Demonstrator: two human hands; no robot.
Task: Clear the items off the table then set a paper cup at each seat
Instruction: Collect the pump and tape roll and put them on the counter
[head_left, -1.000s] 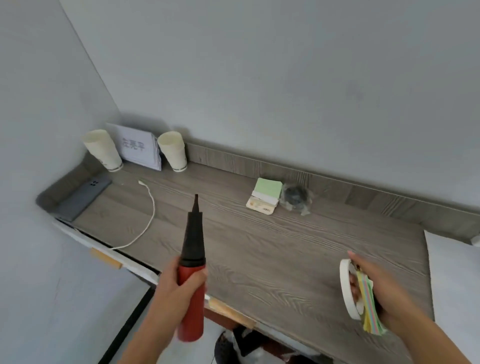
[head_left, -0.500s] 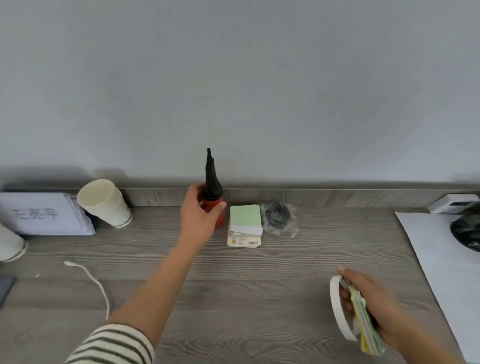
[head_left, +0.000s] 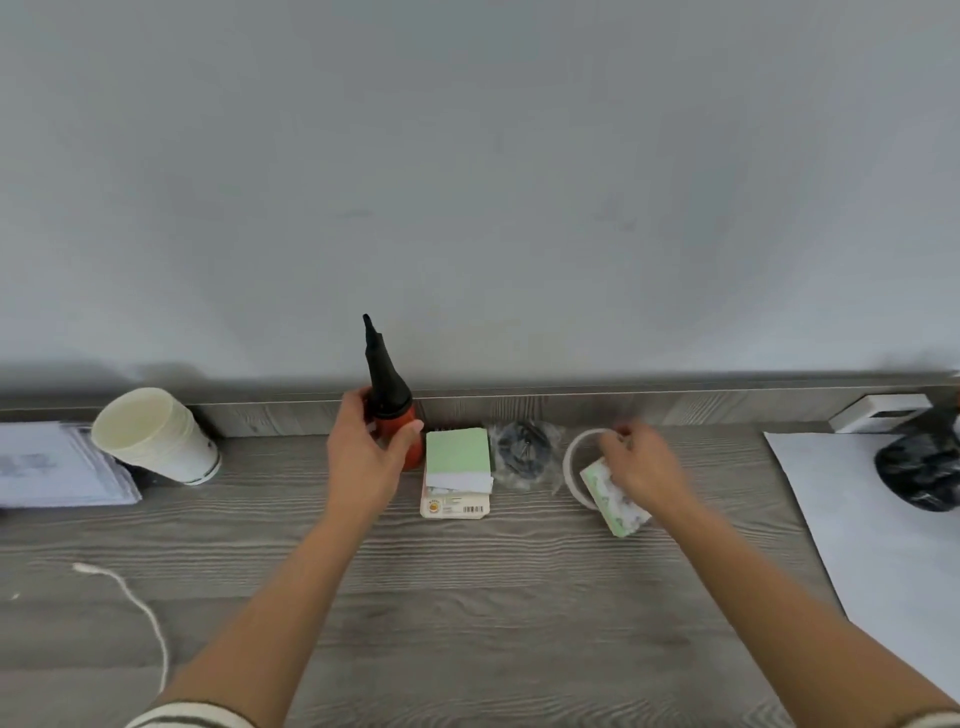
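Pump (head_left: 385, 379) stands upright, nozzle up, gripped by left hand (head_left: 366, 457); right hand (head_left: 641, 467) clutches tape roll (head_left: 570, 462).

My left hand (head_left: 371, 457) is wrapped around the red pump (head_left: 387, 395), which stands upright with its black nozzle up, right at the back edge of the table (head_left: 467, 597) and just beside the green notepad stack (head_left: 457, 457). My right hand (head_left: 641, 465) is a bit blurry, but it's got the tape roll (head_left: 571, 457) and the coloured notes (head_left: 615, 501) down at the tabletop next to the little bagged black thing (head_left: 522, 452). The paper cups (head_left: 156, 436) sit off to the left by some papers (head_left: 52, 467).
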